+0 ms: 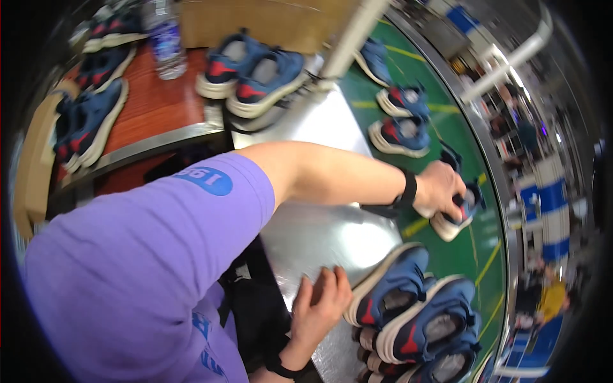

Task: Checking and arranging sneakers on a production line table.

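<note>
My left arm, in a purple sleeve, stretches across to a green conveyor belt (415, 70). There my left hand (439, 190) is closed on the upper part of a blue sneaker (452, 225) with a pale sole; its fingers partly cover the shoe. Lower in the picture my right hand (322, 306) hangs over a shiny metal table (338, 236), fingers loosely bent and apart, with nothing in them. Beside it is a stack of blue sneakers (440, 325) with red patches and white soles. Whether its fingertips touch the nearest sole, I cannot tell.
More sneakers (399, 134) lie along the belt. A pair of sneakers (265, 80) rests by a white post (351, 45). On a reddish-brown shelf (150, 108) are other sneakers (96, 124) and a water bottle (167, 45). A cardboard box (255, 22) stands behind.
</note>
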Demonstrator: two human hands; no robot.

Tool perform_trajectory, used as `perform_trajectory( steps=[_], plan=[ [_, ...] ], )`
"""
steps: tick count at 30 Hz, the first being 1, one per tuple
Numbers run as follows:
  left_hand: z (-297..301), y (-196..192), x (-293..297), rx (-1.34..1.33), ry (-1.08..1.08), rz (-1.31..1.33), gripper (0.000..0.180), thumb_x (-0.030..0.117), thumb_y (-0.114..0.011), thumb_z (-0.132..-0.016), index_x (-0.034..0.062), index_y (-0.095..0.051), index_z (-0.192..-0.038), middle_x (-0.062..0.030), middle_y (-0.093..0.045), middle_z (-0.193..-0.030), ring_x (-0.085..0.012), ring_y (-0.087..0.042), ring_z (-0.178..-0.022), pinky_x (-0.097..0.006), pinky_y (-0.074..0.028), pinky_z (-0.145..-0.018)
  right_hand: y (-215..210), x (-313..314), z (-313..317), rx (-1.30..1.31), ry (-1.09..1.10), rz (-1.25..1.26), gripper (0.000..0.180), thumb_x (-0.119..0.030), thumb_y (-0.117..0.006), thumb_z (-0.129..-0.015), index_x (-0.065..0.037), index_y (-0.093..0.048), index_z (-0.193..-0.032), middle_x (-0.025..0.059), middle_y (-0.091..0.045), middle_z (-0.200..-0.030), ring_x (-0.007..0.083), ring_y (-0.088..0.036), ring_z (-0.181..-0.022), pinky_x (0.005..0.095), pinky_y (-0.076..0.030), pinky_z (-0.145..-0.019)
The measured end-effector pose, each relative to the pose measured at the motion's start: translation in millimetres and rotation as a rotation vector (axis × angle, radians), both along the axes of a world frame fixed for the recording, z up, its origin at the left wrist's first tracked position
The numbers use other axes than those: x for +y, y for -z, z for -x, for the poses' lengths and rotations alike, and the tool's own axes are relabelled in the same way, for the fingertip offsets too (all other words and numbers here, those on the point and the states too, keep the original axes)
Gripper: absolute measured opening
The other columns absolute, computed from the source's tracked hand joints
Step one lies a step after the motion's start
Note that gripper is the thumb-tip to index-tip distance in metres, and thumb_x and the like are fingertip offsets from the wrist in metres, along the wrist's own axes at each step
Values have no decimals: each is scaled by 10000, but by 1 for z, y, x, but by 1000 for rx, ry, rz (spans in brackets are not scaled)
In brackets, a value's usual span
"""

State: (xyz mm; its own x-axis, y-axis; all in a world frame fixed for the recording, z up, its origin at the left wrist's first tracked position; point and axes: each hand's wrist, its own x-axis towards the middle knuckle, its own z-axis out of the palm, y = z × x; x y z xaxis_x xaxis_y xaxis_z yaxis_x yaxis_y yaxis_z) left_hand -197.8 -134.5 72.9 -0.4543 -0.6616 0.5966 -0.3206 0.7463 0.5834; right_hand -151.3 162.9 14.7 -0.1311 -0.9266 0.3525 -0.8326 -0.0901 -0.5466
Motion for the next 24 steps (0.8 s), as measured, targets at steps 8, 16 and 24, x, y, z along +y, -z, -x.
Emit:
perform_trajectory(
  steps=[8,16,24],
  plan=[
    [-162,-28,94,52,-85,298,393,480,-788,-629,148,-683,-810,-18,-591,-694,-231,-574,-774,-380,-378,-706,-4,13,9,63,-15,-21,364,-177,-680,-858,29,-607,-1149,232,-530,-1288,406,-500,-1164,459,-421,-973],
    [-303,-29,114,-313,-85,476,368,435,-765,-683,131,-660,-862,-11,-538,-730,-210,-541,-776,-351,-379,-726,-7,14,5,108,-30,-46,353,-132,-677,-847,0,-594,-1163,204,-531,-1299,388,-501,-1179,447,-416,-991],
    [-325,-40,107,-810,-252,410,355,364,-804,-636,131,-638,-847,-39,-570,-732,-225,-568,-759,-353,-378,-733,-9,12,4,73,-26,-19,355,-93,-701,-816,-17,-606,-1149,205,-546,-1277,397,-509,-1168,460,-408,-997]
  ],
)
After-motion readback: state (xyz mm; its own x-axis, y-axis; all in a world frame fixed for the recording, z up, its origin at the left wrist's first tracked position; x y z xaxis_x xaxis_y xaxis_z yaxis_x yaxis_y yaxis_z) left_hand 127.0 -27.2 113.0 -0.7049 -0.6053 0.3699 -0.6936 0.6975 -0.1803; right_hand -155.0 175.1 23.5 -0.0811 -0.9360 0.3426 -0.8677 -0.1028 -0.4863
